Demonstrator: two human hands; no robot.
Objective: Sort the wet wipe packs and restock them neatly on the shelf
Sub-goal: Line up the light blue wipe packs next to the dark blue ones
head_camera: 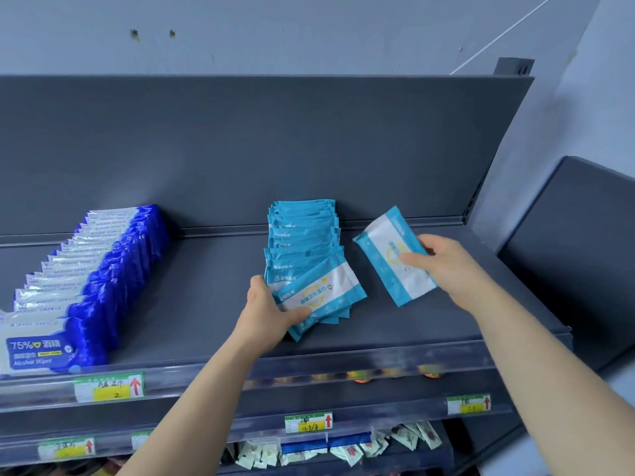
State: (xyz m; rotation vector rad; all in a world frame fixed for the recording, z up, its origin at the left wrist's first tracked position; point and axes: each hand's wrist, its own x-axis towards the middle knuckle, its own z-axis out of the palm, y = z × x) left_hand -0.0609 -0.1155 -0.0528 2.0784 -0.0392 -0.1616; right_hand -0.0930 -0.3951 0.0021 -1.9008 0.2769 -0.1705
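A turquoise-and-white plastic wipe pack (385,249), judged slippery, was pinched edgewise by the right hand (446,266). The matching row (302,231) was clasped by the left hand (271,314).

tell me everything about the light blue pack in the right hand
The pack is a flat, soft pouch of glossy film, light blue along two opposite edges, with a white middle panel bearing a yellow ring and blue print. It is tilted. The right hand grips its right edge, thumb on the face. Whether it touches the shelf is unclear. It is apart from the light blue row.
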